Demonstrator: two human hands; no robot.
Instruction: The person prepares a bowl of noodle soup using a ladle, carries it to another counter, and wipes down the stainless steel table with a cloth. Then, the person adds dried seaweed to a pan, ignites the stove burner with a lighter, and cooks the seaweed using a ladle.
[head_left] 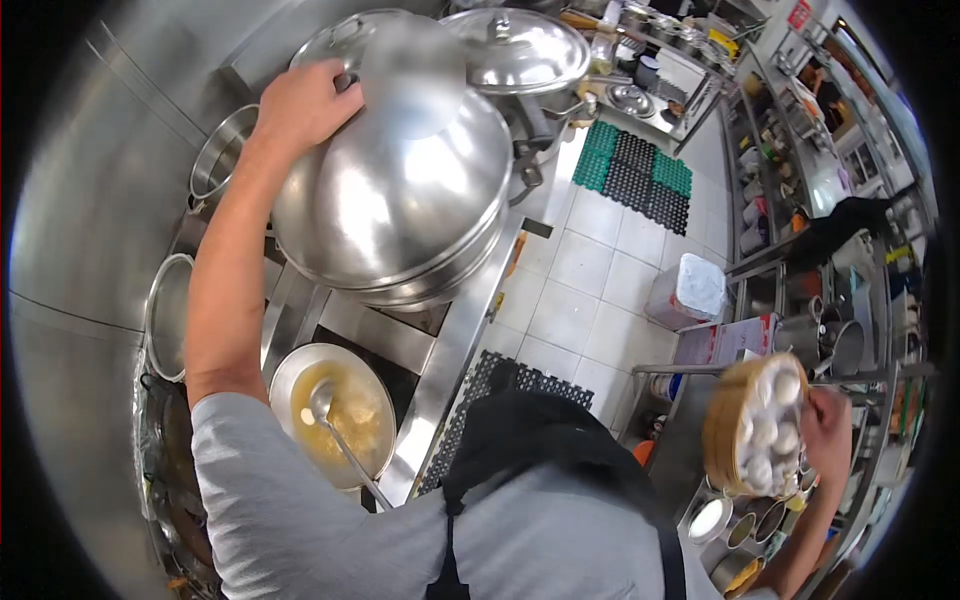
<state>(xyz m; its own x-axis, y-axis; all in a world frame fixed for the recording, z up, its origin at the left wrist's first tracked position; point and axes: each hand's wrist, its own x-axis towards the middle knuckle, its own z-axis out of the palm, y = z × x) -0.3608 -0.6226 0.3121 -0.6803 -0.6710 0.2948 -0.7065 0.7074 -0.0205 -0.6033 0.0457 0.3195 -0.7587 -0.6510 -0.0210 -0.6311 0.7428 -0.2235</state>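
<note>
My left hand [312, 100] is at the top of a large domed steel lid [390, 205], its fingers closed around a small dark handle. The lid sits over a wide steel pot [430, 292] on the stove. Out to the right, my right hand [828, 435] grips the rim of a round bamboo steamer basket [722, 425], which is tilted toward me. Several white round buns [764, 432] lie inside it. Below my left arm, a pan [283, 385] holds yellowish liquid and a metal ladle [345, 450].
Another shiny lid [520, 55] is behind the domed one. Strainers [222, 150] hang by the left wall. Black and green mats [632, 175] lie on the tiled floor. A white-lidded bucket [690, 290] stands near the right shelves, and several small bowls [710, 520] are under the basket.
</note>
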